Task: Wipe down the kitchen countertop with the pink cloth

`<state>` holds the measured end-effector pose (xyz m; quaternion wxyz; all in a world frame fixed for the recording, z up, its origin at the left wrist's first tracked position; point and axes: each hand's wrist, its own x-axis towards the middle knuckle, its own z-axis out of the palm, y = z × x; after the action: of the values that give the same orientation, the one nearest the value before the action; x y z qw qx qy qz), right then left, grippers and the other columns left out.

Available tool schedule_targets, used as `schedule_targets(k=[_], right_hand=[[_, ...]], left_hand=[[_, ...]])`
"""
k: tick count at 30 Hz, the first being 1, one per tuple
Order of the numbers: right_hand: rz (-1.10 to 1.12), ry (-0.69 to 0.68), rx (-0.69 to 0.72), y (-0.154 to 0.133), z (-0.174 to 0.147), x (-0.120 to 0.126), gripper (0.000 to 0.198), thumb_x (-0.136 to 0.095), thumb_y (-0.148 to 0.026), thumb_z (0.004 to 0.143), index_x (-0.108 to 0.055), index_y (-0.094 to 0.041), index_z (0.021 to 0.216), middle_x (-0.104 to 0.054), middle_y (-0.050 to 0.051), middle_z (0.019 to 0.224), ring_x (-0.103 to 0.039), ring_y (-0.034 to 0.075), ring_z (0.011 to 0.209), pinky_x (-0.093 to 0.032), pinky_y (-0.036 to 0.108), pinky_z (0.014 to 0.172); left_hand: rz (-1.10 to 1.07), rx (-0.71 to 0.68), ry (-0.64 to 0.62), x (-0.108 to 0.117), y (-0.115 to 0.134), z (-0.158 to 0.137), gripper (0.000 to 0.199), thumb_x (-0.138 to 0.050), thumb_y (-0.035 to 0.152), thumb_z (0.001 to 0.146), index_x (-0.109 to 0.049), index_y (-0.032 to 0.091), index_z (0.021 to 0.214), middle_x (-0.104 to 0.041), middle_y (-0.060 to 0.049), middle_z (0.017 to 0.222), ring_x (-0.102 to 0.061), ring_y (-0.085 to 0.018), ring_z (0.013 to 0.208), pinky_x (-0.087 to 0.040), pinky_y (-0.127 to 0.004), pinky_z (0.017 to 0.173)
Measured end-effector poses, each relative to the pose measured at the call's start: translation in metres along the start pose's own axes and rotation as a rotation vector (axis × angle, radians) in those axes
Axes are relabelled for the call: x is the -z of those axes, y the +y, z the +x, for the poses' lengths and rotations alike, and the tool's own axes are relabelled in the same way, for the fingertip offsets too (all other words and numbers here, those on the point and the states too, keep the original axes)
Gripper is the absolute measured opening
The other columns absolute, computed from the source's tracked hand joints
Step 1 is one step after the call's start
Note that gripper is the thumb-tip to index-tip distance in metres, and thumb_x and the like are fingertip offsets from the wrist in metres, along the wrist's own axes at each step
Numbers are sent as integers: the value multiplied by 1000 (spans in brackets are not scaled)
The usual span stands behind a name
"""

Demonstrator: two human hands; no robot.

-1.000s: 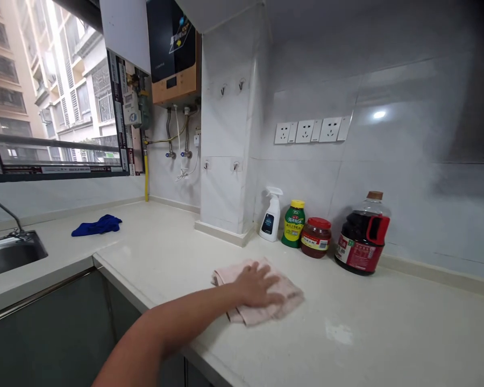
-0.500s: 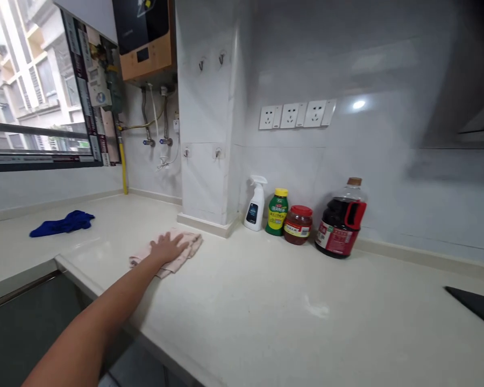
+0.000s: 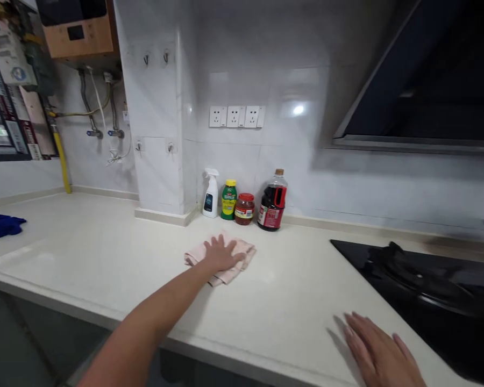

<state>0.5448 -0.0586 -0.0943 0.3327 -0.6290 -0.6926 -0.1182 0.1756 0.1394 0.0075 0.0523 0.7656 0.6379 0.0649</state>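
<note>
My left hand (image 3: 221, 255) lies flat with spread fingers on a pale pink cloth (image 3: 237, 269), pressing it to the white countertop (image 3: 274, 328). Part of the cloth is hidden under the palm and forearm. At the lower right, my right hand (image 3: 381, 349) is over the counter near the cooktop, its fingers stretched out and holding nothing. Behind the cloth, along the wall, stand a white spray bottle (image 3: 211, 196), a green bottle with a yellow cap (image 3: 228, 201), a red-lidded jar (image 3: 244, 209) and a large dark bottle with a red handle (image 3: 272, 204).
A black gas cooktop (image 3: 419, 285) fills the right side under a dark range hood (image 3: 435, 91). A blue cloth (image 3: 2, 227) lies at the far left. A tiled pillar (image 3: 155, 177) juts out behind the counter, with wall sockets (image 3: 236, 116) to its right.
My left hand has moved the pink cloth rightward along the counter, to in front of the bottles. The view has turned right, and my right hand and the cooktop's burner have come into view.
</note>
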Motion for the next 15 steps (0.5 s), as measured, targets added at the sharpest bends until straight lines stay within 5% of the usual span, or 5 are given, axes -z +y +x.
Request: schedule_targets(k=[8, 12, 15], right_hand=[[275, 482, -177, -38, 8, 28, 66, -31, -64, 101, -59, -10, 124, -48, 24, 142, -34, 39, 141, -27, 61, 116], [491, 499, -313, -32, -3, 42, 64, -36, -67, 98, -63, -14, 120, -56, 18, 135, -47, 35, 131, -32, 55, 116], [654, 254, -408, -22, -13, 53, 62, -42, -71, 93, -67, -19, 117, -63, 12, 128, -56, 31, 122, -35, 49, 116]], left_hand=[[-137, -622, -167, -41, 201, -85, 95, -26, 90, 80, -27, 38, 159, -1, -8, 172, 1, -48, 154, 2, -72, 117], [-152, -813, -207, -48, 248, -125, 83, -36, 74, 88, -24, 35, 161, -1, -7, 172, -1, -46, 154, 2, -71, 117], [-170, -846, -220, -48, 252, -138, 84, -36, 73, 89, -24, 32, 161, -3, -8, 172, -2, -44, 155, 0, -71, 118]])
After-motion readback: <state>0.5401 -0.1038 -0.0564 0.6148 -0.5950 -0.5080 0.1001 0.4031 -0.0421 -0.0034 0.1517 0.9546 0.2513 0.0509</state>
